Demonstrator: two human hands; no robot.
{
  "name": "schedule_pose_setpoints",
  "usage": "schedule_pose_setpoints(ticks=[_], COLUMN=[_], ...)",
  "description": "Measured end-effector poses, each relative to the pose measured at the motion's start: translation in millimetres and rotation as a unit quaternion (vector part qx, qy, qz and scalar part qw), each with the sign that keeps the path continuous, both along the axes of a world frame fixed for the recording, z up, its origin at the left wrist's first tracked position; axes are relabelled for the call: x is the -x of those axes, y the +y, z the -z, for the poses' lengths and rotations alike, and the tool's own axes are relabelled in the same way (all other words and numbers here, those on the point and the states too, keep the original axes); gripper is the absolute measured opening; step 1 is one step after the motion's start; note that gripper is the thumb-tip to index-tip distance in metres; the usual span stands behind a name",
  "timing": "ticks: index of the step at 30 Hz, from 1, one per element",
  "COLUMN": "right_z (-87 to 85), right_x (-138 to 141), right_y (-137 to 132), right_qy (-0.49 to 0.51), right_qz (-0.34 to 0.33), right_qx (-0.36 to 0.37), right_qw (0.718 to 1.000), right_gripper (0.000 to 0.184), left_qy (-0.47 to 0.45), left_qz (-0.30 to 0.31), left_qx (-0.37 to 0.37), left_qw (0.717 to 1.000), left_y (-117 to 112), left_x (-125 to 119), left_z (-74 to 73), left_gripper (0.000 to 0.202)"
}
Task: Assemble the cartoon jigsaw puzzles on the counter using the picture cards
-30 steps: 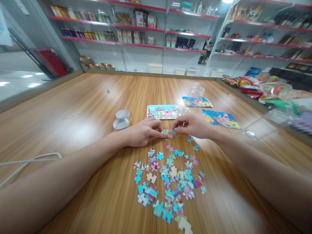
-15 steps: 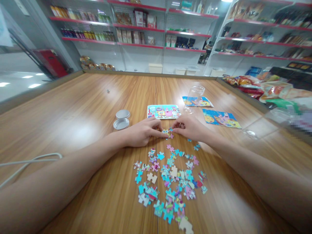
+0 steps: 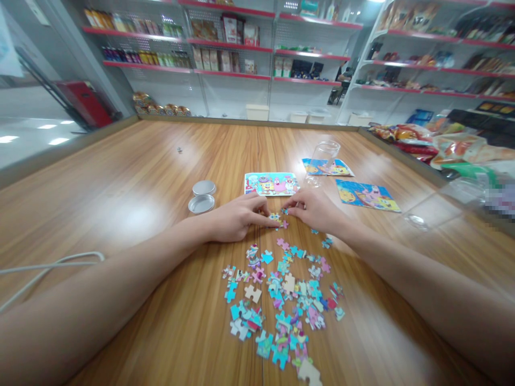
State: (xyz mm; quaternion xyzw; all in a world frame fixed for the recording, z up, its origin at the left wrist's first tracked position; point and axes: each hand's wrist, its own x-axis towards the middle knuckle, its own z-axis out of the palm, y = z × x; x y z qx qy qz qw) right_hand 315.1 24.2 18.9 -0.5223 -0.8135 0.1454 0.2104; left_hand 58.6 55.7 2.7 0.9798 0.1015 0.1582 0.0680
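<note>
A small cluster of joined puzzle pieces, yellow with a pink piece at its lower right, lies flat on the table. My left hand holds the cluster from the left, its thumb and bent forefinger at the edge. Across from it, my right hand pinches a small blue puzzle piece just beside the cluster; the fingers partly cover it. Just beyond both hands lies a cartoon picture card. Many loose puzzle pieces, mostly turquoise and pink, are scattered nearer to me, some overlapping and some face down.
Two round metal lids lie left of my hands. At the right are blue picture sheets, a clear plastic jar and another clear container. A white cable crosses the left side. Snack bags line the right edge.
The blue piece in my right hand has shifted slightly away from the cluster, to the right and up. My left hand keeps its place at the cluster.
</note>
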Motion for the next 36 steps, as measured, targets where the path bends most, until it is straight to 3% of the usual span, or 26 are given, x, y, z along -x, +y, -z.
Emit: schedule_pose_setpoints(ticks=[9,18,26,31,36], right_z=[0.8,13.9,15.6,11.1,6.6], right_x=[3.4,8.0,12.0,3.9,-3.3], right_y=[0.3,5.1,2.8,1.7,-4.8], right_qy=[-0.012,0.189,0.159,0.200,0.184], right_qz=[0.009,0.008,0.005,0.008,-0.019], right_qx=[0.027,0.065,0.053,0.096,0.141], right_qw=[1.000,0.980,0.986,0.975,0.973], right_gripper=[0.004,0.005,0.007,0.013,0.009], left_qy=[-0.011,-0.005,-0.006,-0.002,-0.003], left_qz=[0.005,0.012,0.013,0.013,0.014], left_qx=[0.003,-0.006,-0.011,-0.011,-0.009], left_qw=[1.000,1.000,1.000,1.000,1.000], left_y=[-0.5,-5.2,-5.3,-5.7,-6.5], left_x=[-0.3,-5.2,-4.9,-4.4,-3.5], left_z=[0.2,1.0,1.5,0.3,-0.7], left_gripper=[0.060,0.060,0.058,0.062,0.064])
